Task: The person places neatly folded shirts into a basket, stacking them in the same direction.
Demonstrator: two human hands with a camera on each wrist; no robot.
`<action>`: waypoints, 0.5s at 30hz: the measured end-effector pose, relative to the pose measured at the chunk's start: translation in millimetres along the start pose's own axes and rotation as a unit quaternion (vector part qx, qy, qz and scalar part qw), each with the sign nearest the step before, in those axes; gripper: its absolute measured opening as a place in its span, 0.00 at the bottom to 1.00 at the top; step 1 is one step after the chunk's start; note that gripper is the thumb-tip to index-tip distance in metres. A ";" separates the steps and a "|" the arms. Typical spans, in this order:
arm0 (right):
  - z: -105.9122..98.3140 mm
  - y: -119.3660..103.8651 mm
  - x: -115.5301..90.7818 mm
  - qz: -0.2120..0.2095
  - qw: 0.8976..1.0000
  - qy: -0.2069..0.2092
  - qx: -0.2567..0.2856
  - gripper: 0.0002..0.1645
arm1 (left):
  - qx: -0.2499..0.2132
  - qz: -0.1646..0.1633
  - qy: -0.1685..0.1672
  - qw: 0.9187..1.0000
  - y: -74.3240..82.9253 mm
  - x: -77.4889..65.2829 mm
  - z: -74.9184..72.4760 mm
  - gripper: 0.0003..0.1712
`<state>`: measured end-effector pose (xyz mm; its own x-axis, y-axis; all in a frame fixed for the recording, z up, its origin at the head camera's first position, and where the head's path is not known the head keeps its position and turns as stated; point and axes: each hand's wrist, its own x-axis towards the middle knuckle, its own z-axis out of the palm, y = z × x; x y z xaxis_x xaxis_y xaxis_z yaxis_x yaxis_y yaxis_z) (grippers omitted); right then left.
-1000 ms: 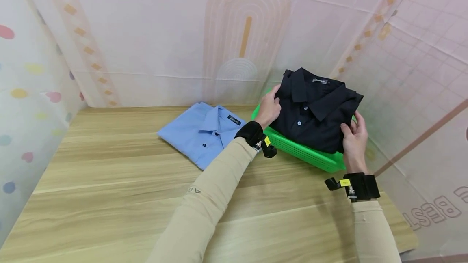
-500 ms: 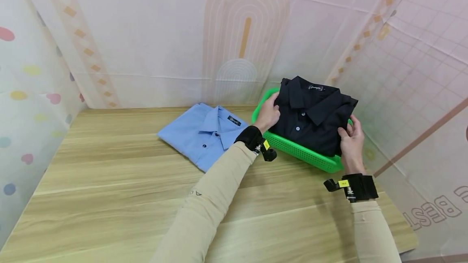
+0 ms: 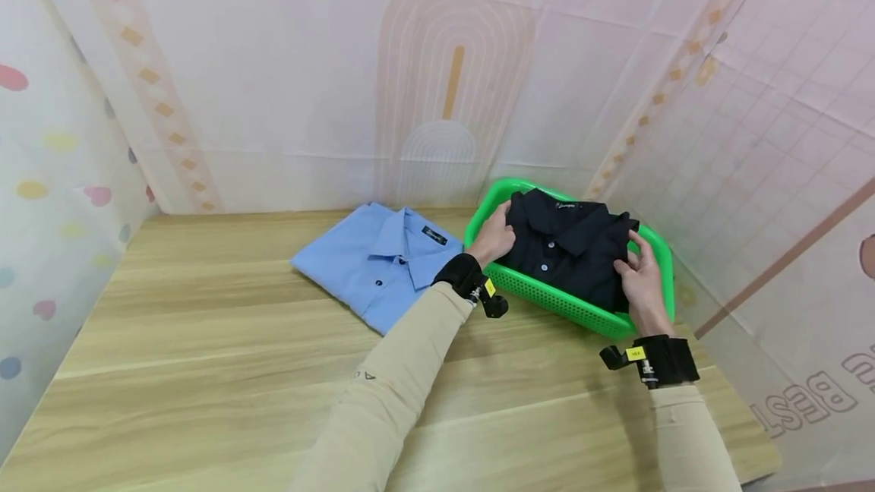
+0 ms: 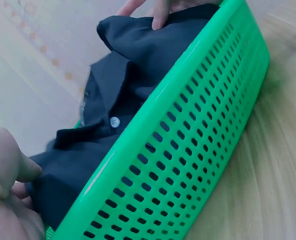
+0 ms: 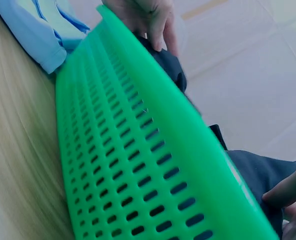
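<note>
A folded black shirt (image 3: 560,257) with a collar and pale buttons lies inside the green perforated basket (image 3: 574,311), its collar toward the back wall. My left hand (image 3: 494,235) pinches the shirt's left edge, over the basket's left end. On the opposite side my right hand (image 3: 642,283) grips the right edge between thumb and fingers. In the left wrist view the shirt (image 4: 153,45) dips below the basket's rim, held at both sides. Much of its lower part is hidden behind the basket wall (image 5: 112,165) in the right wrist view.
A folded light blue shirt (image 3: 383,264) with dark buttons lies on the wooden table (image 3: 205,340), just left of the basket. Patterned cloth walls (image 3: 294,82) stand behind the table and along both sides.
Both hands have lowered the black shirt from above the basket down into it, bringing the rim into view around it. The blue shirt has stayed in place.
</note>
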<state>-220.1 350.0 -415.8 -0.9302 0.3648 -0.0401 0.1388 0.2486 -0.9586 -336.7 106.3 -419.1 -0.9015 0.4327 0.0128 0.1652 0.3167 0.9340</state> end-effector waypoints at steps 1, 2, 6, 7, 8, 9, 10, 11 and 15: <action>0.1 1.2 -0.2 0.002 1.000 -0.005 -0.001 0.41 | -0.003 -0.001 -0.003 1.000 -0.8 -0.7 0.1 0.34; 0.0 2.5 -0.1 0.004 1.000 -0.009 -0.005 0.41 | -0.004 -0.003 -0.005 1.000 -1.1 -0.8 0.2 0.34; -1.4 5.8 3.5 0.015 0.999 -0.019 -0.023 0.41 | -0.007 -0.005 -0.007 1.000 -0.5 -0.2 -0.8 0.32; -1.5 5.9 4.6 0.021 0.999 -0.014 -0.026 0.42 | -0.007 -0.005 -0.006 1.000 -0.7 0.5 -1.0 0.32; -1.9 6.0 5.4 0.026 0.999 -0.007 -0.030 0.41 | -0.007 -0.004 -0.005 1.000 -0.4 0.9 -1.2 0.31; -2.5 6.0 6.0 0.031 0.999 0.002 -0.032 0.41 | -0.004 -0.002 -0.004 1.000 -0.1 1.3 -1.3 0.31; -2.9 5.8 6.4 0.036 0.999 0.012 -0.030 0.41 | -0.003 0.001 -0.003 1.000 0.4 1.4 -1.6 0.31; -3.7 5.7 6.7 0.041 0.999 0.022 -0.028 0.41 | -0.001 0.004 -0.002 1.000 0.8 1.5 -1.9 0.30; -4.6 4.7 6.8 0.052 0.996 0.068 -0.020 0.38 | 0.003 0.015 -0.002 1.000 3.6 0.8 -4.8 0.30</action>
<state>-224.2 357.8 -419.3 -0.8564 0.5071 -0.0972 0.2472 0.2375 -0.9394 -338.7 103.7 -414.1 -0.8947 0.4449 0.0400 0.1951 0.3086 0.9310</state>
